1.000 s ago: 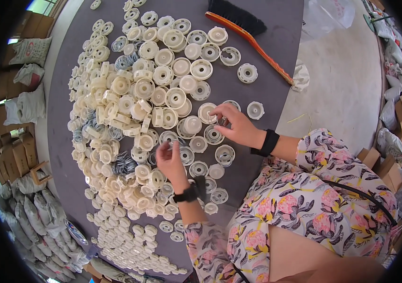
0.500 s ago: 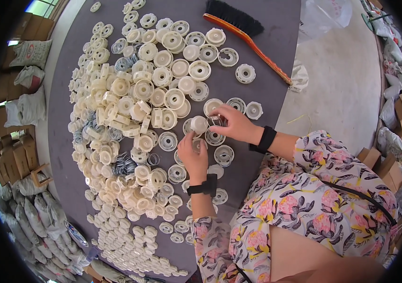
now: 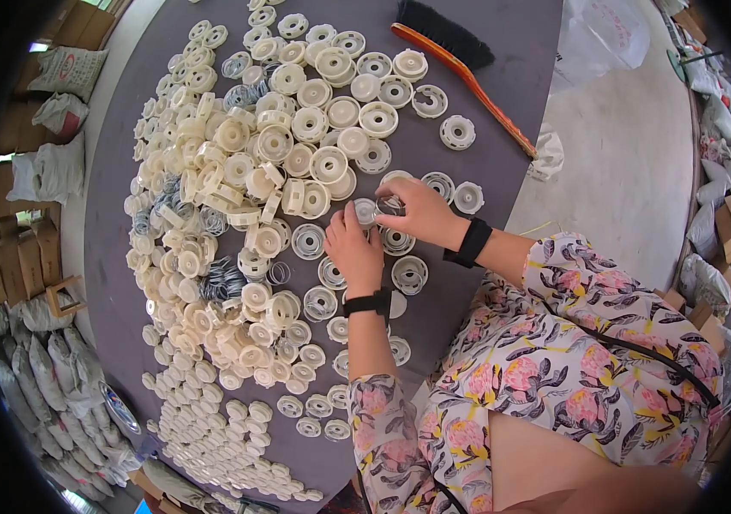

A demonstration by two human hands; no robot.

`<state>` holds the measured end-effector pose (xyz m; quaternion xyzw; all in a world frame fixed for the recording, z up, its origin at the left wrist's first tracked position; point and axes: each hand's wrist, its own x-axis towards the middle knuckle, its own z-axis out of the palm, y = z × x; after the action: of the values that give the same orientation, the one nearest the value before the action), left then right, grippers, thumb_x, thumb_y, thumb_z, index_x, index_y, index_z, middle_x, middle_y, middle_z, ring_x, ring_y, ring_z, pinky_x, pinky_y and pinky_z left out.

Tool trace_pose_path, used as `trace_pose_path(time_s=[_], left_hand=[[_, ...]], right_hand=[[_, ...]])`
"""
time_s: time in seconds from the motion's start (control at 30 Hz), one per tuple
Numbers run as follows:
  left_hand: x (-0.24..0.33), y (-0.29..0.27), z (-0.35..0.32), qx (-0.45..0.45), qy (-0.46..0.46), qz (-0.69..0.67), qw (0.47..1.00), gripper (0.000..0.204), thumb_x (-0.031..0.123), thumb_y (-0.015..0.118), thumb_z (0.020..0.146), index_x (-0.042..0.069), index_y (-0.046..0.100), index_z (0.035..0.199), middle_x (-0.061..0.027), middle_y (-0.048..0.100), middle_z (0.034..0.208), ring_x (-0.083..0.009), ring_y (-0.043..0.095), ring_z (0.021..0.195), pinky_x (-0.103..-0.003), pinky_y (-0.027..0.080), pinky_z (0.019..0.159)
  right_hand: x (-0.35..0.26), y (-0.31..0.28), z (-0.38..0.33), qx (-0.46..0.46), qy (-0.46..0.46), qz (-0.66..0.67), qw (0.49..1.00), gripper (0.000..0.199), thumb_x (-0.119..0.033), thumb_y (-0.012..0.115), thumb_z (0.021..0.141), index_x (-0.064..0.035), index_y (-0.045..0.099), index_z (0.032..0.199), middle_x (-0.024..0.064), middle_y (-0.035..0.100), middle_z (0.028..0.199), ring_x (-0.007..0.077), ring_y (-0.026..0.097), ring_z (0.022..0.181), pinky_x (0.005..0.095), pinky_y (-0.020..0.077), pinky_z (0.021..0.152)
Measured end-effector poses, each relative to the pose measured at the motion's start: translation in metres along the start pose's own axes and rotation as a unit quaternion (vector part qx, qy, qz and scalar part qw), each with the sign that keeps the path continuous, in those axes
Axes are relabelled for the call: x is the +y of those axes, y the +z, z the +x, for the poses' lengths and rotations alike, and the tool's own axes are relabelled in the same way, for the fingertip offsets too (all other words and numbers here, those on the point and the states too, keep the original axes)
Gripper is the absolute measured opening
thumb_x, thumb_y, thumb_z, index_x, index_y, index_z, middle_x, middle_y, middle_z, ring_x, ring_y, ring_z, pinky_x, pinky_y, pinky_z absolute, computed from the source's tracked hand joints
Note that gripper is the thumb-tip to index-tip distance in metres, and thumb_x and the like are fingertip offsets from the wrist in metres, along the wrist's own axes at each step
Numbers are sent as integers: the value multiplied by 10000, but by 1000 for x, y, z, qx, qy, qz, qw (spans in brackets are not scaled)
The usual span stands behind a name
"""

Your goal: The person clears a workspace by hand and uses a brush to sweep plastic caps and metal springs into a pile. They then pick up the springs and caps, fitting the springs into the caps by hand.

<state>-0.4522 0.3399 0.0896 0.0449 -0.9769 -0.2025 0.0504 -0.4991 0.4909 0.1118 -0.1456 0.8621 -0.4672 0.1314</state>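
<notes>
A small white round plastic cap (image 3: 365, 212) is pinched at the fingertips of my left hand (image 3: 357, 255). Close beside it, my right hand (image 3: 424, 214) has its thumb and fingers closed on a thin wire coil spring (image 3: 390, 206). The cap and spring are side by side; whether they touch I cannot tell. Under and around both hands lie round white slotted discs, one ringed disc (image 3: 308, 242) just left of my left hand and another (image 3: 409, 275) below my right hand.
A big heap of cream plastic wheels (image 3: 233, 135) covers the left of the grey table (image 3: 468, 111), with bundles of wire springs (image 3: 222, 279) among them. Small caps (image 3: 211, 437) spread at the lower left. A brush (image 3: 468, 73) with an orange handle lies at the far right.
The cap has been turned and now shows its round face. My right hand has brought the spring slightly nearer the cap. The whole view has shifted a little.
</notes>
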Motion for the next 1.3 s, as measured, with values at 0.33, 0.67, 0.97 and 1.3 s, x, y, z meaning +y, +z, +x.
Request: trace_pose_path(time_s=[0.33, 0.67, 0.97, 1.3], left_hand=[[-21, -11, -36, 124, -214, -257, 934, 455, 114, 728, 713, -36, 500, 1077, -121, 546, 996, -222, 533, 895, -349, 445, 814], [-14, -38, -78, 140, -87, -174, 971, 516, 93, 765, 672, -7, 510, 1109, -120, 534, 1016, -246, 529, 876, -357, 428, 805], [-71, -64, -170, 188, -278, -286, 898, 254, 70, 635, 819, 30, 578, 1063, -83, 572, 981, -188, 548, 886, -329, 426, 816], [-153, -106, -217, 184, -327, -204, 904, 247, 97, 612, 819, 12, 563, 1046, -116, 541, 1029, -248, 523, 960, -360, 415, 843]], right_hand=[[-13, 25, 12, -22, -33, -63, 997, 416, -286, 711, 715, -96, 575, 1060, 75, 610, 1001, 266, 547, 971, 383, 466, 828], [-26, 43, -16, -144, 36, 141, 979, 404, -264, 691, 783, -23, 590, 1091, 67, 630, 914, 151, 595, 747, 298, 486, 670], [49, -24, -98, -215, 184, 26, 959, 324, -229, 615, 800, 7, 615, 1021, 69, 637, 790, 144, 599, 692, 292, 487, 641], [43, 5, -132, 38, 40, -136, 989, 407, -165, 620, 791, -21, 525, 1160, 138, 515, 1119, 235, 562, 915, 317, 474, 815]])
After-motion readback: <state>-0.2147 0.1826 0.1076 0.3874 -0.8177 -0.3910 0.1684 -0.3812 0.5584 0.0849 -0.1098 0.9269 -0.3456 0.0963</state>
